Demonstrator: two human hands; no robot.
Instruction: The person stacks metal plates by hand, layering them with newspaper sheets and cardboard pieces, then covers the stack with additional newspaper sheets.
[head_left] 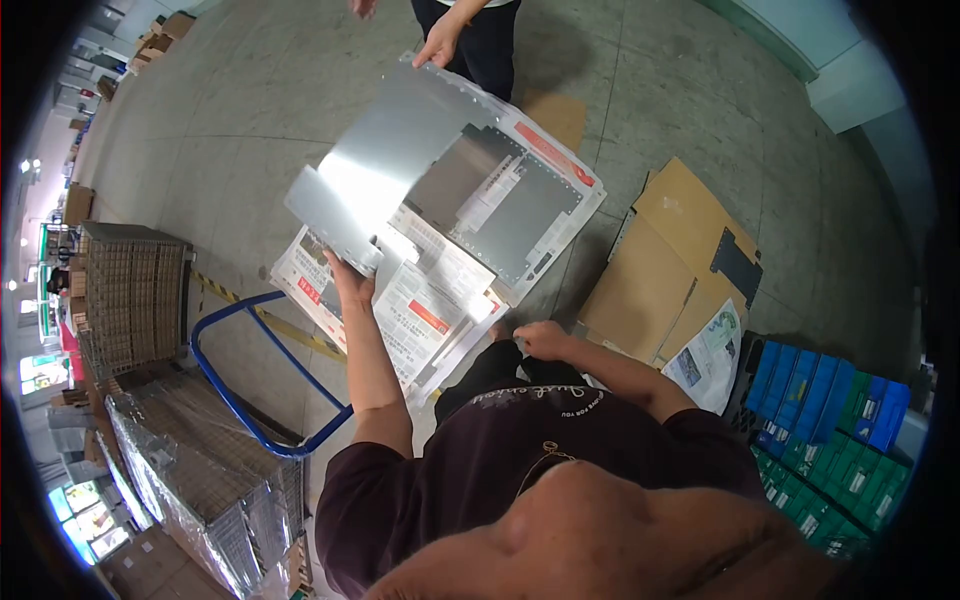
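Observation:
A thin, shiny metal sheet (385, 140) is held tilted over a stack. My left hand (350, 285) is closed on its near left edge, where a small cut-out shows. At its far corner, another person's hand (438, 45) holds the same sheet. Beneath lies another flat metal panel (520, 215) with a row of small holes and a white paper strip on it. Newspaper (415, 315) covers the near part of the stack. My right hand (540, 340) is near my knee, beside the stack's near corner, its fingers curled in with nothing visible in them.
Flattened cardboard (650, 270) with a dark plate lies on the floor at right. Blue bins (800, 390) and green crates (835, 490) stand at lower right. A blue cart handle (225, 400) curves at left, by wire-mesh cages (135, 295) and a plastic-wrapped load (200, 470).

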